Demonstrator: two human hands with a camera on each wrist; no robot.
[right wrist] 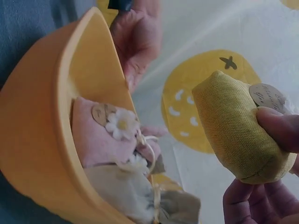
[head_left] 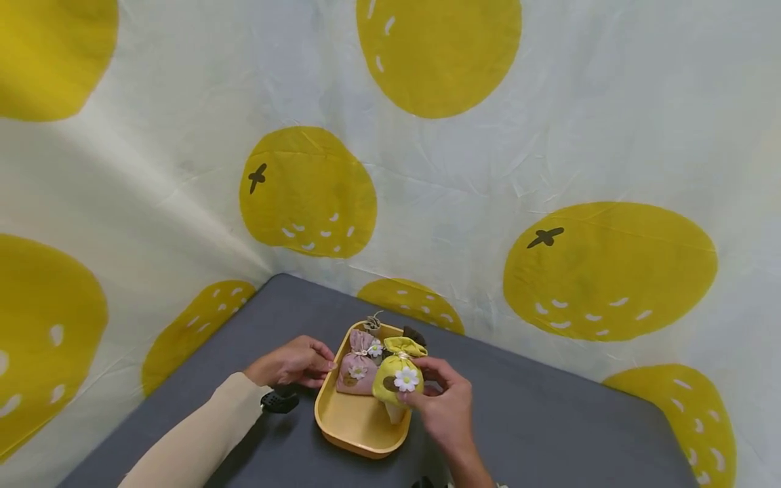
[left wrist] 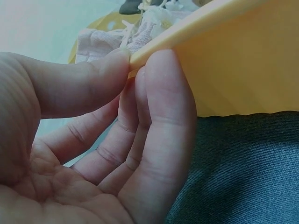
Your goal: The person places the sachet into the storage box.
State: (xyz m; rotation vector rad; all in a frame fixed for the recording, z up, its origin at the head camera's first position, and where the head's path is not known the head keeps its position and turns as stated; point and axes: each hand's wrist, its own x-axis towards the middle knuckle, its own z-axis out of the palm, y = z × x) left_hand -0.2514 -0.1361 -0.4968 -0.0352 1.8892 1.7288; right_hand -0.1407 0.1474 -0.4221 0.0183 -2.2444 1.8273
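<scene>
My left hand (head_left: 295, 362) pinches the rim of an orange-yellow plastic bin (head_left: 348, 415) at its left side; the left wrist view shows the thumb and fingertips (left wrist: 163, 70) on that rim. A yellow cloth sachet (head_left: 395, 367) with a white flower and a round tag is held in my right hand (head_left: 448, 405). It is raised over the bin's right side, thumb on one face and fingers on the other. Inside the bin lie a pink sachet (right wrist: 93, 140) with a white flower and, beside it, a grey-beige sachet (right wrist: 117, 186) with a tied neck.
The bin stands on a dark grey cloth-covered table (head_left: 525, 420). Behind it hangs a pale curtain (head_left: 439, 190) printed with large yellow fruits. A dark brown gathered cloth top (head_left: 415, 335) shows at the bin's far right, partly hidden by the yellow sachet.
</scene>
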